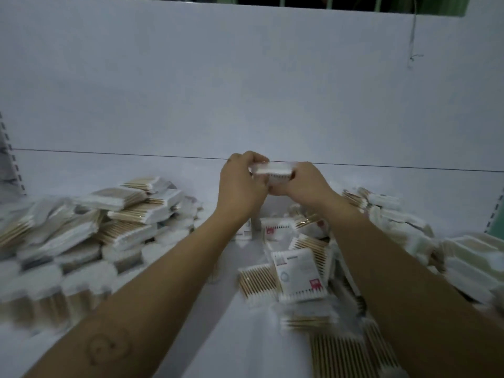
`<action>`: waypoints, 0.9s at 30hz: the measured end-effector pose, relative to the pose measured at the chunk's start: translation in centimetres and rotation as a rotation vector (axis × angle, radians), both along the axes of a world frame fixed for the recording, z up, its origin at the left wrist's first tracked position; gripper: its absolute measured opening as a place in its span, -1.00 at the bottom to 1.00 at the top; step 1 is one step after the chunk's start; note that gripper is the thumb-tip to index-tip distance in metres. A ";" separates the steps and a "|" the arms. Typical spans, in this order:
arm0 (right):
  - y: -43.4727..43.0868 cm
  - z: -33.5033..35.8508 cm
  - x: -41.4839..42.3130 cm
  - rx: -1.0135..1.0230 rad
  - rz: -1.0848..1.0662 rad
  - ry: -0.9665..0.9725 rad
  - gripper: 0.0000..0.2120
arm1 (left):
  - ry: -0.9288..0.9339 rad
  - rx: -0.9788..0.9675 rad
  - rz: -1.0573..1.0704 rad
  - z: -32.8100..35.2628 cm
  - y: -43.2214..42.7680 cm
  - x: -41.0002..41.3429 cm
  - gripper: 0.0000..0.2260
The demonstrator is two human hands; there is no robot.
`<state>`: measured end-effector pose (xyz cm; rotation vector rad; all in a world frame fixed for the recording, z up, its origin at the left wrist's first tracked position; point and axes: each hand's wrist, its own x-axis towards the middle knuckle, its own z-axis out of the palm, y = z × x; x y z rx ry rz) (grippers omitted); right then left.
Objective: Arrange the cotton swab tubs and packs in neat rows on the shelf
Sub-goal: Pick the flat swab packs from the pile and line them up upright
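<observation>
Both my hands are raised over the middle of the white shelf [81, 167], gripping a small stack of flat cotton swab packs [272, 171] between them. My left hand [241, 181] clasps the stack's left end and my right hand [305, 184] its right end. A heap of wooden-stick swab packs [90, 230] lies on the left. A looser pile of packs [297, 271] sits under my right forearm, some with white and red labels facing up. No tubs show in this view.
The shelf's white back panel [245, 85] rises behind my hands. More packs [403, 219] are piled at the right, blurred. A slotted upright [11, 159] stands at the left edge. Bare shelf surface [218, 336] runs between my forearms.
</observation>
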<state>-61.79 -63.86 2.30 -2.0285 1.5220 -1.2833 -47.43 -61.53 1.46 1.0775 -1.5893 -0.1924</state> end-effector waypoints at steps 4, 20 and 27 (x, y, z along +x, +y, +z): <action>1.0 -0.2 1.1 -0.181 0.086 -0.015 -0.36 | -0.005 0.003 0.093 -1.0 0.0 0.2 -0.81; -2.2 -0.7 5.1 -0.080 -0.012 0.445 -0.88 | -0.617 -0.040 0.604 -2.9 1.9 2.2 -0.69; -3.0 -2.2 6.1 0.042 -0.039 0.645 -0.79 | -0.691 0.130 0.573 -3.5 2.2 4.7 -0.64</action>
